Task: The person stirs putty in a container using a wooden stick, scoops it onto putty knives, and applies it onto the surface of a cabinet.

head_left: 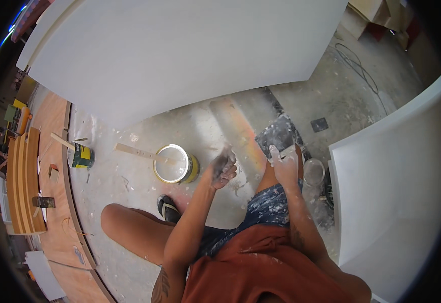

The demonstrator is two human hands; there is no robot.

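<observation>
My left hand (224, 169) is held over the floor just right of an open paint can, its fingers curled in. A dark grey patch shows at its palm; whether that is a thing held or smeared dirt I cannot make out. The can (193, 169) has a pale rim and a yellow and dark side; a wooden stir stick (134, 150) rests in its whitish contents. By my right knee, my right hand (284, 165) grips the near edge of a dark flat square sheet (276, 132) smeared with white, thumb on top.
A large white panel (190, 55) stands ahead; a curved white one (382, 177) rises at my right. A smaller dark square (319, 124) and a cable (359, 68) lie on the floor. Left are a green-yellow can (83, 156) and wooden boards (23, 182). A round tub (314, 171) sits by my leg.
</observation>
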